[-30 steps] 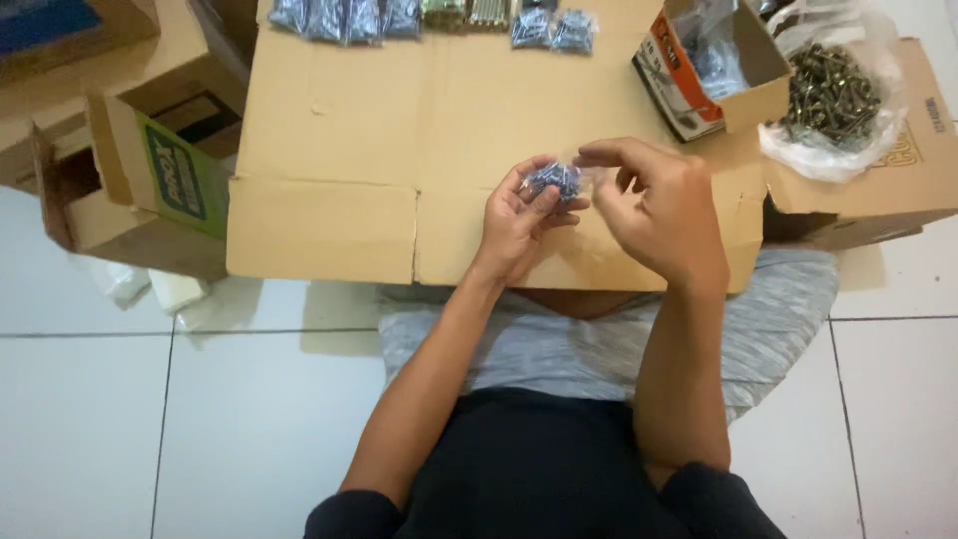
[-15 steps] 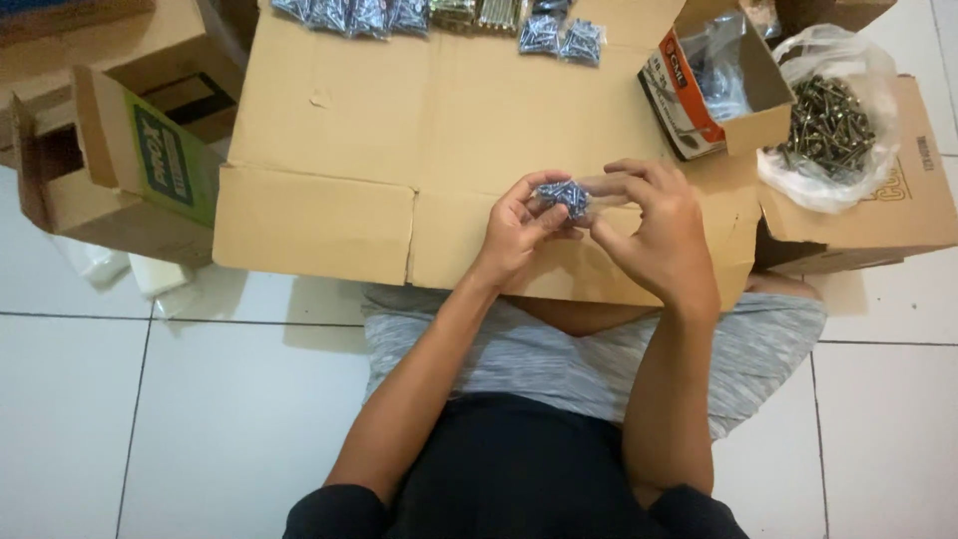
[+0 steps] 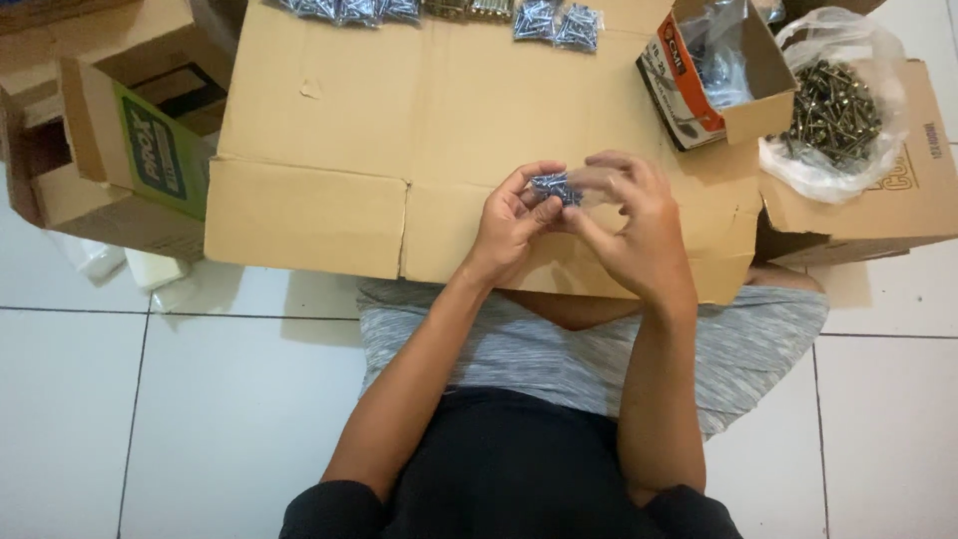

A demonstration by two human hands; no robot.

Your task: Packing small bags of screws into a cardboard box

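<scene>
Both of my hands meet over the near edge of a flattened cardboard sheet (image 3: 329,110) that lies across my lap. My left hand (image 3: 512,218) and my right hand (image 3: 629,225) together pinch a small clear plastic bag of dark screws (image 3: 552,187). The fingers of both hands close on the bag's edges. Part of the bag is hidden behind my fingers.
Several filled small screw bags (image 3: 559,20) lie in a row along the sheet's far edge. A small open box (image 3: 714,75) holds clear bags at the right. A clear plastic bag of loose screws (image 3: 833,110) rests on another cardboard box. Open cartons (image 3: 120,150) stand at the left on the white tile floor.
My hands stay together on the small bag, and the fingers have shifted slightly on it. The view has drifted a little.
</scene>
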